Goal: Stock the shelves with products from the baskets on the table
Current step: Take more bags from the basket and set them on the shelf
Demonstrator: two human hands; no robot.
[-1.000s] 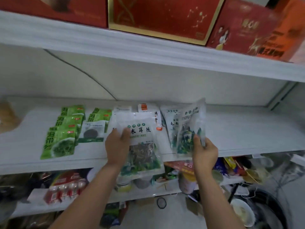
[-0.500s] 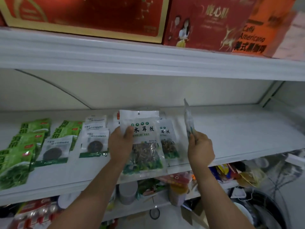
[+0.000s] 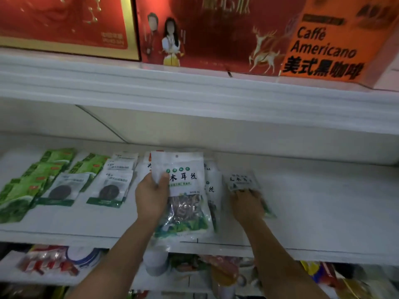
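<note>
My left hand (image 3: 152, 196) grips a clear and white packet of dried fungus strips (image 3: 183, 195) by its left edge, holding it upright just above the front of the white middle shelf (image 3: 323, 203). My right hand (image 3: 247, 207) presses a second, similar packet (image 3: 241, 181) flat onto the shelf to the right of it, fingers on its lower half. Another such packet (image 3: 212, 188) lies on the shelf between the two, partly hidden behind the held one.
Left on the same shelf lie rows of green seaweed packets (image 3: 32, 182) and white packets with dark discs (image 3: 110, 186). Red gift boxes (image 3: 205, 31) and an orange coffee box (image 3: 332, 39) stand on the shelf above. Mixed goods fill the lower shelf (image 3: 49, 264).
My right hand has swung its packet from upright and edge-on down flat onto the shelf. My left hand has kept its packet in about the same place. The view has shifted right and closer.
</note>
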